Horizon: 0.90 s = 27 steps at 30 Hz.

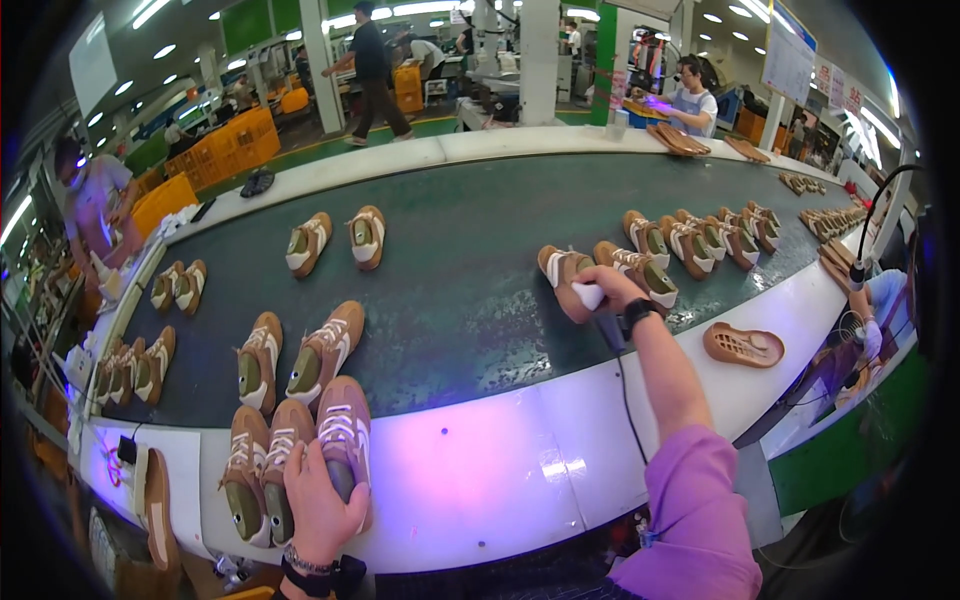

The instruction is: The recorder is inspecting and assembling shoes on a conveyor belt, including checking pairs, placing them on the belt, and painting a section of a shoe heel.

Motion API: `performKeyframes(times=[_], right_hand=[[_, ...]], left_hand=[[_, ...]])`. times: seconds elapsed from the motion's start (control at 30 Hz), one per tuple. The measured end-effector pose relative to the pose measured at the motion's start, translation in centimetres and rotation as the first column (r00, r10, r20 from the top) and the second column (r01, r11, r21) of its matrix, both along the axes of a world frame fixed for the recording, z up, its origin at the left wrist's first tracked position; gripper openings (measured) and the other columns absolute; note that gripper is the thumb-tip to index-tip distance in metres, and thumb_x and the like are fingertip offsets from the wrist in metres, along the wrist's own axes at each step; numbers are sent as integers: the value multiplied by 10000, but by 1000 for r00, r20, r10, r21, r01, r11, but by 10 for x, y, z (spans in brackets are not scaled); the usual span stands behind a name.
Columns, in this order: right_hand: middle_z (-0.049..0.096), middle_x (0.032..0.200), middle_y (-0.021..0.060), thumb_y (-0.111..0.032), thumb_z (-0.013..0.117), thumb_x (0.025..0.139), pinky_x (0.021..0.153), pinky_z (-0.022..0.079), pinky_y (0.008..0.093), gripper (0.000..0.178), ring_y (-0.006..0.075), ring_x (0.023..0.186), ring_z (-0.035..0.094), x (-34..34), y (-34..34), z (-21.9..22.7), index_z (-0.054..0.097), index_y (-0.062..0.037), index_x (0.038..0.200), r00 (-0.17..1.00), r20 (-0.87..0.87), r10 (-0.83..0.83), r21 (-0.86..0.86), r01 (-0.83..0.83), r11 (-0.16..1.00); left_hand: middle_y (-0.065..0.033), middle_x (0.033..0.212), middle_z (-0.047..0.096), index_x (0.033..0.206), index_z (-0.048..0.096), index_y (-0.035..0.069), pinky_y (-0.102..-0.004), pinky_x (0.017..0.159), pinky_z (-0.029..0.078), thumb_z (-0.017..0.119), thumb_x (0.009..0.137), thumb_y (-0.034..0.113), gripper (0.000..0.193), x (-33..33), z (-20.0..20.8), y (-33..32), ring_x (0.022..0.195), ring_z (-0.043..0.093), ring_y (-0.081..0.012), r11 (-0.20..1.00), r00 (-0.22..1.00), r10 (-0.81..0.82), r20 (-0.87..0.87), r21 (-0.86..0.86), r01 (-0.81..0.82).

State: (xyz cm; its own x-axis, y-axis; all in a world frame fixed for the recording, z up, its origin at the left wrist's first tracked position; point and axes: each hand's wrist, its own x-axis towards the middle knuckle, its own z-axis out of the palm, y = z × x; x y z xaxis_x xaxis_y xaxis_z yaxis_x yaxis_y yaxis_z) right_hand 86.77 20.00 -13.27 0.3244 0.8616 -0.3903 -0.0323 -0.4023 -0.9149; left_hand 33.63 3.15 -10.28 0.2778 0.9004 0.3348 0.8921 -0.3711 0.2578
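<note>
My left hand (323,505) is closed around the heel end of a tan and white laced sneaker (345,420) on the white ledge, thumb by its collar. Two more sneakers (245,470) stand close on its left, toes pointing away. My right hand (612,290) reaches out over the dark green belt (440,250) and grips another tan sneaker (561,272) near its heel, where a white patch shows by the fingers. Below that hand is a dark object (610,334), partly hidden, its kind unclear. A thin black cord (630,400) runs down from there across the ledge.
Several sneakers (690,245) stand in rows at the right, with others (325,350) at the left. A loose tan sole (744,345) lies on the right ledge (700,385). Pinkish-violet light falls on the near ledge. A co-worker (690,100) sits across; another person (100,200) stands left.
</note>
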Motion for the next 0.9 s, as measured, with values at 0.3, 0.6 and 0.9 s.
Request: performKeyframes(times=[0.3, 0.6, 0.9], right_hand=[[663, 765, 155, -321, 692, 625, 652, 499, 351, 408, 275, 707, 646, -112, -170, 80, 656, 48, 796, 536, 675, 507, -267, -462, 846], [593, 1054, 285, -480, 703, 605, 815, 493, 394, 853, 383, 950, 610, -176, -174, 47, 462, 77, 1205, 478, 717, 507, -180, -575, 798], [620, 878, 127, -559, 627, 763, 728, 474, 280, 660, 209, 808, 602, -185, -138, 40, 600, 69, 964, 717, 214, 663, 27, -683, 730]], left_hand=[[-289, 1042, 565, 1238, 392, -89, -442, 818, 476, 671, 673, 271, 726, 37, 11, -20, 949, 580, -417, 955, 986, 87, 143, -293, -42], [-288, 1011, 601, 1147, 415, -80, -403, 792, 493, 725, 646, 422, 775, 75, 2, 11, 914, 619, -406, 861, 953, 28, 300, -492, 130], [-184, 938, 640, 952, 540, -21, -287, 649, 519, 695, 743, 536, 615, 78, 34, 67, 821, 660, -190, 543, 898, 10, 439, -756, 364]])
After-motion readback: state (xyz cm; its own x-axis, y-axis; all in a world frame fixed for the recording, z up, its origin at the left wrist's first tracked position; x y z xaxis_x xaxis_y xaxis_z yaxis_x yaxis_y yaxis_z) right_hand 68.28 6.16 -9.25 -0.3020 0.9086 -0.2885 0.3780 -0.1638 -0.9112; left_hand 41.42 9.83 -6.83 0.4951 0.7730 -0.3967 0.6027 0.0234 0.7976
